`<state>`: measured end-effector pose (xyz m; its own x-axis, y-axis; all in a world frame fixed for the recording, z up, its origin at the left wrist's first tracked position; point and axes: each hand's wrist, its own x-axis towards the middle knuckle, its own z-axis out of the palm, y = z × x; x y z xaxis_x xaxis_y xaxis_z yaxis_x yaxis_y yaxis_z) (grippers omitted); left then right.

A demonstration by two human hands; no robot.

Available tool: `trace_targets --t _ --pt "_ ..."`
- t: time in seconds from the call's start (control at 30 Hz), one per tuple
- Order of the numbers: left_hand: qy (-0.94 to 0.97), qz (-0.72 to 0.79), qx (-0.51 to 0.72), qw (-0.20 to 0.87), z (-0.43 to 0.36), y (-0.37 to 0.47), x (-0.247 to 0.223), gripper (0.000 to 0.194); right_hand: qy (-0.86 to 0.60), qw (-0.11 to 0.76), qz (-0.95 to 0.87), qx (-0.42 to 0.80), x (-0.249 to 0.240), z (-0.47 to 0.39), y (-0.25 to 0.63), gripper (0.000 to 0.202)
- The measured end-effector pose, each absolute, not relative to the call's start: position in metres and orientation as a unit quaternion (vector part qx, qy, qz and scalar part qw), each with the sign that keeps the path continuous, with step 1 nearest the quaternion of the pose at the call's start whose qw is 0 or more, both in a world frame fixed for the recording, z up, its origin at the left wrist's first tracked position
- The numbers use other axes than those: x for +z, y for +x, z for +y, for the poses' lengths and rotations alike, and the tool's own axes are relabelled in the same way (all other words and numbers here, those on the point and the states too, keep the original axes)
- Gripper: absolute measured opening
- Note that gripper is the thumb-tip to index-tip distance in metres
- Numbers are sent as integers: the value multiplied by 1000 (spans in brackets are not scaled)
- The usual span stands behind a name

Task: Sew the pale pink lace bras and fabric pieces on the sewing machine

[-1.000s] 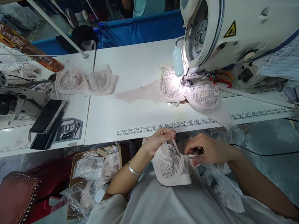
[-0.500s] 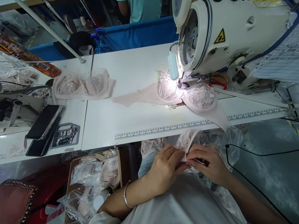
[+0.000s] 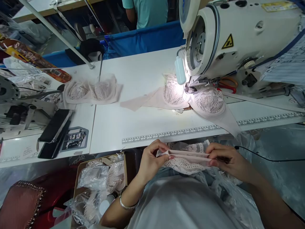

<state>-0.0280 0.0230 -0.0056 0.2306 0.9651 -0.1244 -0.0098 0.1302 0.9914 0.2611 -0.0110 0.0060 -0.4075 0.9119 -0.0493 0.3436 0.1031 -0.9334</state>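
Note:
Above my lap, a pale pink lace piece (image 3: pixel 187 160) is stretched between both hands. My left hand (image 3: pixel 154 157) pinches its left end between thumb and fingers. Its right end is in my right hand (image 3: pixel 225 157), fingers closed round it; a small dark object shows among those fingers, too hidden to name. On the table, a pale pink lace bra (image 3: pixel 207 101) lies under the needle area of the white sewing machine (image 3: pixel 238 41), its left wing spread flat and its right wing over the front edge. Another lace bra (image 3: pixel 95 91) lies farther left.
A ruler strip (image 3: pixel 171 133) runs along the table's front edge. Two dark phones (image 3: pixel 53 127) and a bottle (image 3: pixel 35 60) are at left. Below stands a box of bagged pieces (image 3: pixel 100 178). Red-handled scissors (image 3: pixel 227 87) lie by the machine. A person (image 3: pixel 151 12) is beyond the blue cloth.
My hands have moved apart, left hand leftward and right hand rightward, drawing the lace piece out between them. The camera view has shifted slightly, so the table appears farther right.

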Motion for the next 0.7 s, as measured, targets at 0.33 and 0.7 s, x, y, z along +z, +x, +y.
trace_targets --t 0.33,0.7 --pt "479 489 484 544 21 -26 -22 25 -553 382 -673 310 7 -12 253 28" --pt "503 480 506 510 20 -27 -27 16 -634 355 -636 259 5 -10 242 25"
